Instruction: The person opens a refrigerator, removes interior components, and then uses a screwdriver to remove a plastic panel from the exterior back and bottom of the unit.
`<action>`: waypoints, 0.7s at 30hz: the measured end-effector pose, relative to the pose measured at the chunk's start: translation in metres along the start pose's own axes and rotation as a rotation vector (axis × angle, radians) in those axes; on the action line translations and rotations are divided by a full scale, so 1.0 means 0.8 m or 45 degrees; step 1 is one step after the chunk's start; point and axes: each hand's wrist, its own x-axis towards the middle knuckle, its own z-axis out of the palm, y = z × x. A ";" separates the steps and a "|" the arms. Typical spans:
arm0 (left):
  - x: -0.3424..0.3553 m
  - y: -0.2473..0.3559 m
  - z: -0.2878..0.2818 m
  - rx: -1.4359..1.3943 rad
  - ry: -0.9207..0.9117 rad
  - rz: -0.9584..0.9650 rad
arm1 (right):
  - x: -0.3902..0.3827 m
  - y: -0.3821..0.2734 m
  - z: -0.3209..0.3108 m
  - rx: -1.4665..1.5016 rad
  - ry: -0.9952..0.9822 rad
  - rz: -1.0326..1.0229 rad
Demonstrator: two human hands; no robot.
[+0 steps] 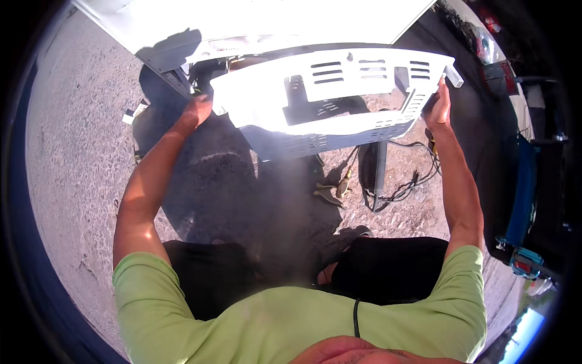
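A white slotted panel with rows of vents and a wide cut-out hangs in front of me, off the ground and tilted. My left hand grips its left end, with the fingers partly hidden behind it. At the opposite end, my right hand is closed on the right edge, thumb side up. Just beyond the panel stands a large white appliance body, overexposed by the sun. Its lower edge and a metal leg or rail come close to my left hand.
Below the panel, yellow-handled pliers lie on the rough ground. Nearby are a grey tube-shaped piece and a looped black cable. A small white scrap lies at left. Blue and dark items line the right side.
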 end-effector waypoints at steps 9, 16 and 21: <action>-0.169 0.168 -0.060 -0.253 -0.287 -0.072 | -0.003 -0.001 0.080 0.085 0.147 0.087; -0.201 0.163 -0.103 -0.154 -0.363 0.156 | 0.009 0.015 0.115 0.039 0.091 -0.017; -0.249 0.208 -0.122 0.076 -0.459 0.169 | 0.008 0.020 0.128 -0.068 -0.067 -0.123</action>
